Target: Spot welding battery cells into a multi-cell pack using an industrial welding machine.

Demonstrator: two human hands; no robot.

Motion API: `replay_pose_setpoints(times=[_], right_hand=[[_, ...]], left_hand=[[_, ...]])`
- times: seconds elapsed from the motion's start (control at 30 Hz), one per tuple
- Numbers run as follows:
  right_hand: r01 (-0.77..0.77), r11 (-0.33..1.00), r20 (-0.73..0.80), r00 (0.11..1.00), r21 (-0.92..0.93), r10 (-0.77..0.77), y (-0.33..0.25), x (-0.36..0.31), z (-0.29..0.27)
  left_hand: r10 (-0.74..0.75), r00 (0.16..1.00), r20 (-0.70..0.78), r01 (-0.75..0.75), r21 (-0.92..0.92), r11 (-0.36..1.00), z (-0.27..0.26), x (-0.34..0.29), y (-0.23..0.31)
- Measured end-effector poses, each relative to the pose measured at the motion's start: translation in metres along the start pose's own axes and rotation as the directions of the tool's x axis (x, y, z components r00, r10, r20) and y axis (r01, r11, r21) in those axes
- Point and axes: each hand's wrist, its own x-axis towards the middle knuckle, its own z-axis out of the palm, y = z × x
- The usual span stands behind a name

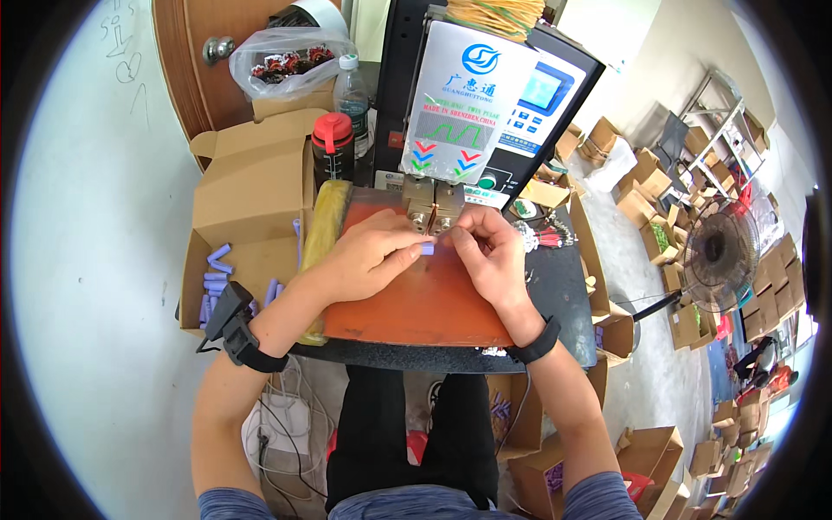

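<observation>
My left hand (pixel 379 253) is closed on a small lavender cylindrical battery cell (pixel 427 249) under the machine's metal electrodes (pixel 431 217). The cell's end is at or very near the electrode tips; I cannot tell whether they touch. Just right of it, my right hand (pixel 492 256) pinches with thumb and forefinger at the same spot. Whatever those fingers hold is too small to make out. Both hands are over an orange-brown mat (pixel 416 305) on the dark worktable. The spot welding machine (pixel 472 95) stands directly ahead, with a screen and buttons.
A cardboard box (pixel 251 208) of lavender cells stands at left, beside a yellow wrapped roll (pixel 328 251). Behind are a red-capped bottle (pixel 333 143) and a clear bottle (pixel 352 95). A bunch of wire leads (pixel 548 234) lies right; a fan (pixel 718 251) stands farther off.
</observation>
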Motion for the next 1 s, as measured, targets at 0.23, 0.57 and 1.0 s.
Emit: replay_pose_setpoints(times=[0.23,0.57,1.0], right_hand=[[-0.001,0.999,0.063,0.998,0.045,-0.002,0.0,-0.003,0.001],[0.016,0.987,0.114,0.993,0.163,-0.035,-0.001,-0.004,-0.001],[0.027,0.994,0.121,0.992,0.109,-0.04,-0.004,-0.005,0.001]], left_hand=[[-0.474,0.853,0.218,0.514,-0.189,0.837,-0.016,0.009,0.02],[-0.239,0.964,0.117,0.244,-0.029,0.969,0.0,0.004,0.008],[-0.221,0.968,0.118,0.229,-0.054,0.972,-0.001,0.006,0.008]])
